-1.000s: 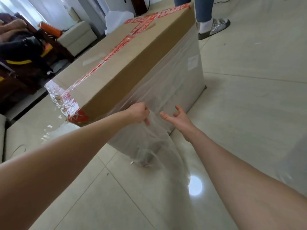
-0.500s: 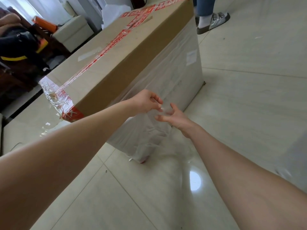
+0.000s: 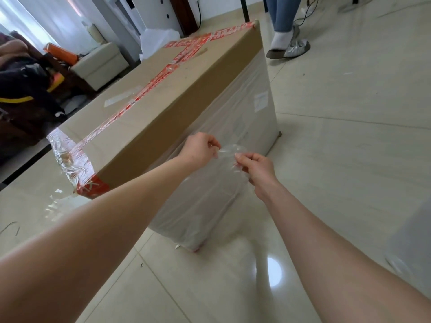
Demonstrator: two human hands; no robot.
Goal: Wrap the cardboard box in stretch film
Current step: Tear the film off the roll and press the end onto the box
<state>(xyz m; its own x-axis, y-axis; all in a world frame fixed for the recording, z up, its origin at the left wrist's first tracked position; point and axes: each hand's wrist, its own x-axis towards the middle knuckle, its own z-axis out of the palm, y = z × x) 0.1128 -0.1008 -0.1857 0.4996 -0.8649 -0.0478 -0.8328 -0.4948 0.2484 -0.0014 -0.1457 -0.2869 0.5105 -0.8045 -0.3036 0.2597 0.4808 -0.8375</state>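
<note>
A big brown cardboard box (image 3: 163, 106) stands on the tiled floor, with red printed tape along its top. Clear stretch film (image 3: 245, 117) covers its near long side, and crumpled film clings to its near-left corner. My left hand (image 3: 198, 149) and my right hand (image 3: 255, 166) are in front of that side, close together. Both pinch a loose, bunched piece of stretch film (image 3: 229, 151) between fingertips. The film hangs down from my hands toward the box's lower corner.
A person in jeans, white socks and silver slippers (image 3: 291, 46) stands past the box's far end. A white ottoman (image 3: 102, 61) and dark furniture with clothing (image 3: 25, 89) lie to the left. Glossy floor tiles (image 3: 349, 159) stretch out on the right.
Both hands rose and came together. My right hand, open before, has closed its fingers on the film, and my left hand now pinches the same bunched piece.
</note>
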